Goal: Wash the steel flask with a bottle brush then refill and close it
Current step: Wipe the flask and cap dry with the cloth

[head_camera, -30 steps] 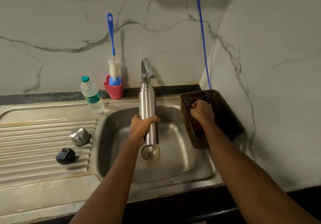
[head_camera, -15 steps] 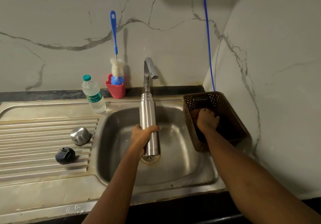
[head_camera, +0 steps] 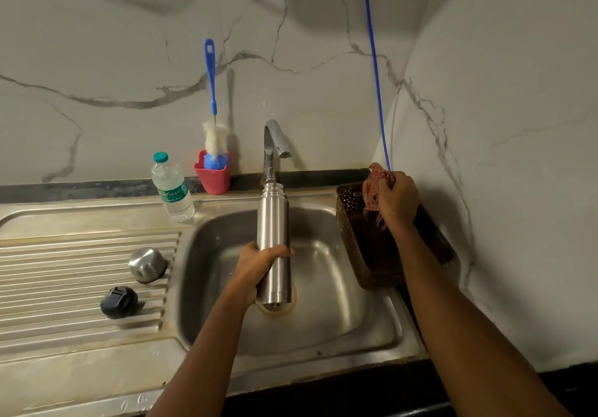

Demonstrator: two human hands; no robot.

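Your left grip (head_camera: 259, 266) is clamped around the lower body of the steel flask (head_camera: 273, 222), holding it upright over the sink (head_camera: 339, 303) drain, mouth near the tap (head_camera: 271, 144). Your right grip (head_camera: 398, 201) is clamped on a checked cloth (head_camera: 372, 187) above the brown basket (head_camera: 348, 222).

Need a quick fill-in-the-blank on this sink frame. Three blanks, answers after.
1. The left hand grips the steel flask upright, with its mouth just below the ____.
2. The right hand holds a checked cloth above the brown ____.
3. The bottle brush stands in a ____ holder against the wall.

Missing words: tap; basket; red.
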